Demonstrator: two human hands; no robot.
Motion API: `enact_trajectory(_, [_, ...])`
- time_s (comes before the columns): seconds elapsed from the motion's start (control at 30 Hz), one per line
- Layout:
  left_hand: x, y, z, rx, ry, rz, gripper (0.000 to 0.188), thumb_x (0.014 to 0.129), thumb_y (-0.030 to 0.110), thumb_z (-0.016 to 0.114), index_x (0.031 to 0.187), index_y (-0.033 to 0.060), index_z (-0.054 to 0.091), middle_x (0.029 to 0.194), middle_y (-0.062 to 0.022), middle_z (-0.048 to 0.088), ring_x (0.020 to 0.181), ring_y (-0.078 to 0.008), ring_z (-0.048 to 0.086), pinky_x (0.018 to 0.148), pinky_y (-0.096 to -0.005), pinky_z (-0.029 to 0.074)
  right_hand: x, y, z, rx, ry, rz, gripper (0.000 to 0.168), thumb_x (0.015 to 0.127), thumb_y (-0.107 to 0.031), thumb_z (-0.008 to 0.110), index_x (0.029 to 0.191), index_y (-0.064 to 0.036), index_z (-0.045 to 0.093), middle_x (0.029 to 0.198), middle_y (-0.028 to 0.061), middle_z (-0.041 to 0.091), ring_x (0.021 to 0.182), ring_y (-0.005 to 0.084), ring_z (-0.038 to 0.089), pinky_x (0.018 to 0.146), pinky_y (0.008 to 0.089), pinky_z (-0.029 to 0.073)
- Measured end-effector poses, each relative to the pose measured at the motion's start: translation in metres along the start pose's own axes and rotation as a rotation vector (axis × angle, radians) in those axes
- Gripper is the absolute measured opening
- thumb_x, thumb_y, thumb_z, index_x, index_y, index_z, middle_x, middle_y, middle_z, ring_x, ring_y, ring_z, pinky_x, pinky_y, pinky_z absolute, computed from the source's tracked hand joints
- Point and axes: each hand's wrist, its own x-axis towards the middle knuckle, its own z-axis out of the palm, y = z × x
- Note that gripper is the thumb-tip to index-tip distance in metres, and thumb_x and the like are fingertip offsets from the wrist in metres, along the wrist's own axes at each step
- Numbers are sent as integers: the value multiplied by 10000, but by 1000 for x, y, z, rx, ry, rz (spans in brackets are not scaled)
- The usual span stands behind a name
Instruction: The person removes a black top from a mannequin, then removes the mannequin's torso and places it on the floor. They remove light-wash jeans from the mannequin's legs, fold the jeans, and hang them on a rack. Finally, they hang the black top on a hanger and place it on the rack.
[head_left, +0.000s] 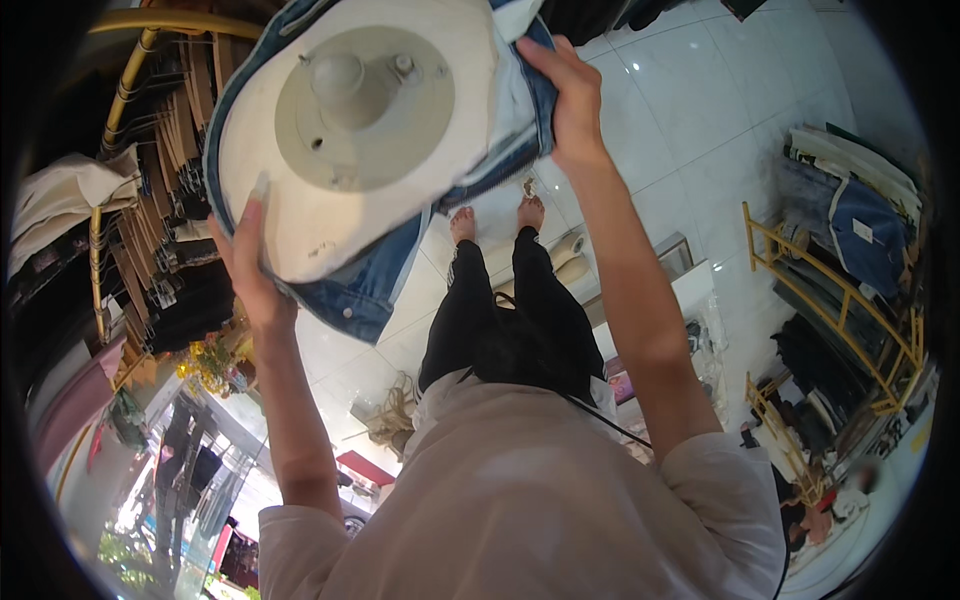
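Note:
Up close in front of me is the flat, pale end of a mannequin form, with a round beige plate and a knob on it. A blue denim garment wraps around its rim. Its front hangs apart, with a metal button on one flap and an undone zipper along the other edge. My left hand grips the near left rim, thumb over the pale face and fingers outside the denim. On the right, my right hand pinches the garment's waistband. The rest of the form is hidden.
Clothes on wooden hangers crowd a yellow rail at left. Yellow racks with folded clothes stand at right. Below are white floor tiles, my bare feet and yellow flowers. A blurred person is at lower right.

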Motion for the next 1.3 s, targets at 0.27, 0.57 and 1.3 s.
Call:
enact_trajectory(0.27, [-69,-1,21,-337,-13,-325,593,932,320,614,1366,-82,560,1271,-192,666,1156,-268,649,1030,-358,499,-50,-36,-61,163,37,-100,335,838,-78,632,1113,96,714,1159,114,667,1069,212,633,979,302,455])
enact_trajectory(0.57, [-123,7,75,-456,-199,-271,864,815,346,631,1523,-62,353,1420,-235,527,1288,-309,551,1094,-387,431,-47,-80,-115,226,120,34,438,851,-112,580,1229,102,642,1152,182,703,1061,281,688,1006,374,529])
enact_trajectory(1.3, [-206,-124,231,-1240,63,-710,592,977,376,571,1411,-23,518,1295,-200,655,1147,-311,663,1011,-411,526,64,-144,-116,-733,-257,51,508,777,-119,560,1208,123,676,1153,138,703,1066,220,641,996,266,442])
